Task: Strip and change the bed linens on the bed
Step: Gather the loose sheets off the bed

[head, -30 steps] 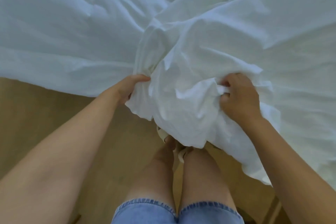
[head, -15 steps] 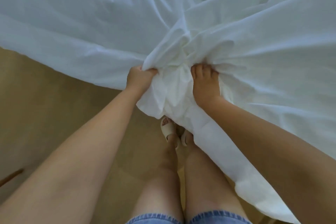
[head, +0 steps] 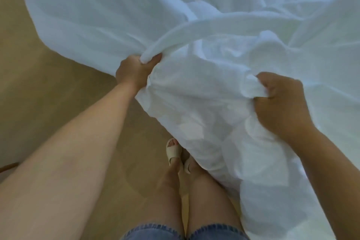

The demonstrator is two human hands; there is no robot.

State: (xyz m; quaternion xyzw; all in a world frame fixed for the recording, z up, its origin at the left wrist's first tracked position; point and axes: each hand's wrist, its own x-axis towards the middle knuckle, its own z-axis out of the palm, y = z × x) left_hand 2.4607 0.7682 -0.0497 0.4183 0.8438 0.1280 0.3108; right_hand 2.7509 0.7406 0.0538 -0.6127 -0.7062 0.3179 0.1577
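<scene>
LINEN IN BOTH FISTS: my left hand (head: 134,72) is curled tight round a rolled fold of the white sheet (head: 214,107), thumb and fingers closed on it. My right hand (head: 282,101) pinches a crumpled bunch of the same cloth between thumb and bent fingers. The sheet spreads from the top and right edges of the view down to my shins. Its near edge hangs over the tan floor (head: 58,84), just beside my pale sandals (head: 172,149). The two grips sit well apart, with slack, puckered fabric between them. No mattress or bed frame shows under the cloth, so I cannot tell whether the far corners are free.

I judge this to be the stripping step, the sheet drawn off the bed toward me and bunched into a bundle. As I read it, the next move calls for a steady pull toward my body. One hand then takes a fresh hold farther up the cloth while the other guards what is gathered. The hanging edge must not end up under my feet. Denim shorts (head: 153,232) edge the bottom of the view.
</scene>
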